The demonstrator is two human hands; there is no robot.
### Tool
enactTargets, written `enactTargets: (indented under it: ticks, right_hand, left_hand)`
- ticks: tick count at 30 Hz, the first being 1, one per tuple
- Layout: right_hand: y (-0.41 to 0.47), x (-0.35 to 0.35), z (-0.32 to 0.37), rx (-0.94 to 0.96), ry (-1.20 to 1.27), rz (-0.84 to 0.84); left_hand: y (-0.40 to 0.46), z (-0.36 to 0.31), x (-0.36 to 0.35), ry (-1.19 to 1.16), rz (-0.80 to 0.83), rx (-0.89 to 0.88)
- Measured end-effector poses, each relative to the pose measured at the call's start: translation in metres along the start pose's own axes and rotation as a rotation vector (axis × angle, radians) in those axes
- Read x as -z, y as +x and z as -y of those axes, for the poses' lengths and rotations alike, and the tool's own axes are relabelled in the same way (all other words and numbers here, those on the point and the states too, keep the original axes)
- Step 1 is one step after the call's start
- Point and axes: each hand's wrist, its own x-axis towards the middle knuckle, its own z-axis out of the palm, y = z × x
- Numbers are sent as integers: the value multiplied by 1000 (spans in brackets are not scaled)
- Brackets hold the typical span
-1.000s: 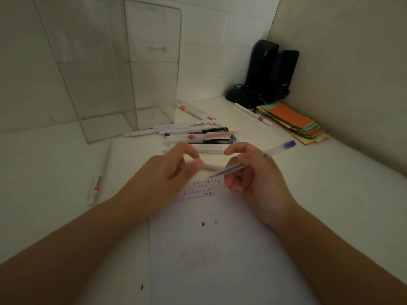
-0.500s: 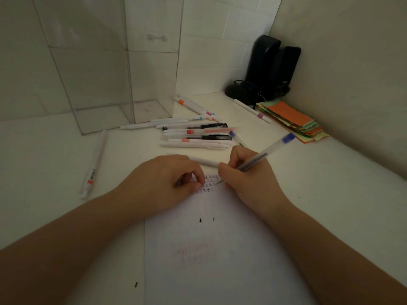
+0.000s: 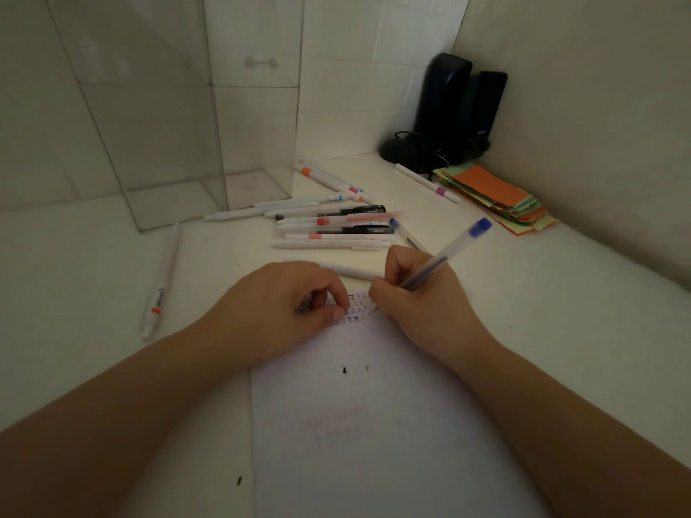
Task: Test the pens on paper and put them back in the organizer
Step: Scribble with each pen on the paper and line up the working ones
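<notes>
My right hand (image 3: 418,304) grips a clear pen with a blue end (image 3: 448,256), slanted, its tip touching the white paper (image 3: 355,424) beside small rows of test marks (image 3: 355,315). My left hand (image 3: 276,312) rests curled on the paper's top edge, with a small bluish pen cap (image 3: 302,309) tucked under its fingers. A heap of white, black and red pens (image 3: 332,226) lies behind my hands. The clear acrylic organizer (image 3: 175,226) stands at the back left, nothing visible inside it.
One white pen (image 3: 160,282) lies alone on the left, another (image 3: 351,271) right behind my fingers. More pens (image 3: 329,179) lie beside the organizer, one with a purple band (image 3: 426,183) further right. Black speakers (image 3: 460,110) and stacked coloured paper (image 3: 497,196) fill the back right corner.
My hands pulled apart in the air, then came down onto the paper. The right hand turned the pen tip down onto the sheet; the left hand settled and curled.
</notes>
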Motion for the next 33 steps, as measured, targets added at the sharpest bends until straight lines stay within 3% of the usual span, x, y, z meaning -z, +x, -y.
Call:
enactTargets:
  ticks: [15, 19, 25, 30, 33]
  right_hand:
    - [-2, 2, 1, 6, -15, 26]
    - [-3, 3, 0, 12, -58, 28]
    - [-3, 14, 5, -102, 431, -139]
    - [-9, 11, 15, -75, 733, 143]
    - [-9, 10, 16, -132, 793, 175]
  left_hand:
    - [0, 2, -1, 45, -6, -28]
    - [-2, 1, 0, 21, -75, -60]
    - [-4, -1, 3, -63, -77, -83]
    - [-2, -2, 3, -103, -88, -65]
    - [-3, -3, 4, -99, -106, -48]
